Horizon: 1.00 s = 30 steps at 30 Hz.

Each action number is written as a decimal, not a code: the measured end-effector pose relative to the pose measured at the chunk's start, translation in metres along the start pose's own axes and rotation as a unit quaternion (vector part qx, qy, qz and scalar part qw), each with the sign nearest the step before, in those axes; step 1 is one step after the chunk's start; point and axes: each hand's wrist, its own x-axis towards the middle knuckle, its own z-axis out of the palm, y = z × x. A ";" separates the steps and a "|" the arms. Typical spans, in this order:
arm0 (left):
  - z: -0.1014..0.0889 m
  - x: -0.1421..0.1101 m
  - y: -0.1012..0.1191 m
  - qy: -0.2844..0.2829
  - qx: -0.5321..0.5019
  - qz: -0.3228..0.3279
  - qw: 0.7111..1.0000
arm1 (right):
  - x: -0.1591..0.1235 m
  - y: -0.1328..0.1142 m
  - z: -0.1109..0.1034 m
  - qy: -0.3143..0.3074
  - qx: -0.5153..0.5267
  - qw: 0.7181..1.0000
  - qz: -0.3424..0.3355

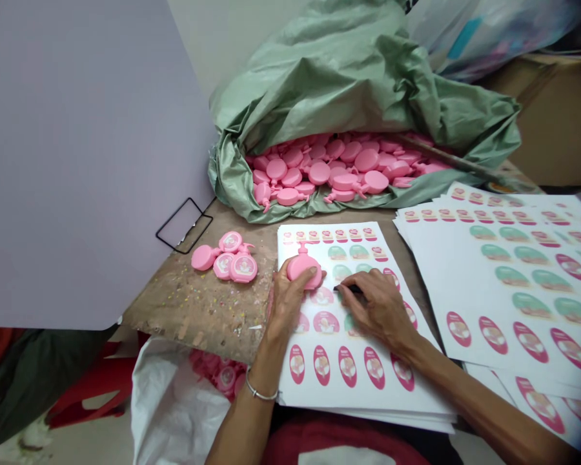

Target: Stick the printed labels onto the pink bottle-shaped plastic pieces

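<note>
My left hand (286, 298) is closed round a small pink pump bottle (301, 270), its flat round face up and its nozzle pointing away from me. Beneath both hands lies a stack of white sticker sheets (329, 402) printed with pink ovals, green domes and small labels. My right hand (380, 307) pinches a thin black tool (352, 289) whose tip is at the sheet, just right of the bottle; its exact kind is partly hidden by my fingers. To the left, several pink bottles (243, 267) sit in a cluster, most with round stickers on them.
Behind the sheets, a green sack (319, 90) gapes open, full of plain pink bottles (319, 172). More sticker sheets (445, 284) spread out at the right. Below the worn table's (188, 310) left edge hangs a white bag (164, 394) with stickered bottles. A grey panel (87, 161) stands left.
</note>
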 end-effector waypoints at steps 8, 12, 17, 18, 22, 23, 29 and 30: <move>-0.001 0.000 -0.002 0.001 -0.036 -0.007 0.999 | -0.001 0.004 0.004 -0.007 0.003 1.000 -0.007; 0.000 -0.001 -0.002 0.005 -0.052 -0.010 0.999 | 0.000 0.004 0.006 -0.003 0.009 1.000 -0.017; 0.001 -0.003 0.002 -0.001 -0.079 0.005 0.997 | -0.002 -0.007 -0.004 0.063 -0.015 0.993 -0.095; 0.001 -0.003 0.003 -0.004 -0.091 0.003 0.996 | -0.001 -0.009 -0.008 0.071 0.002 0.993 -0.098; 0.002 -0.005 0.010 -0.030 -0.120 -0.025 0.992 | 0.011 -0.013 -0.029 0.083 0.144 0.985 0.050; 0.002 -0.007 0.012 -0.038 -0.121 -0.028 0.992 | 0.016 -0.014 -0.034 0.076 0.175 0.977 0.096; 0.011 -0.022 0.029 -0.046 -0.162 -0.073 0.983 | 0.043 -0.028 -0.041 0.006 0.259 0.954 0.148; 0.012 -0.024 0.031 -0.050 -0.168 -0.083 0.981 | 0.044 -0.030 -0.040 0.004 0.263 0.954 0.141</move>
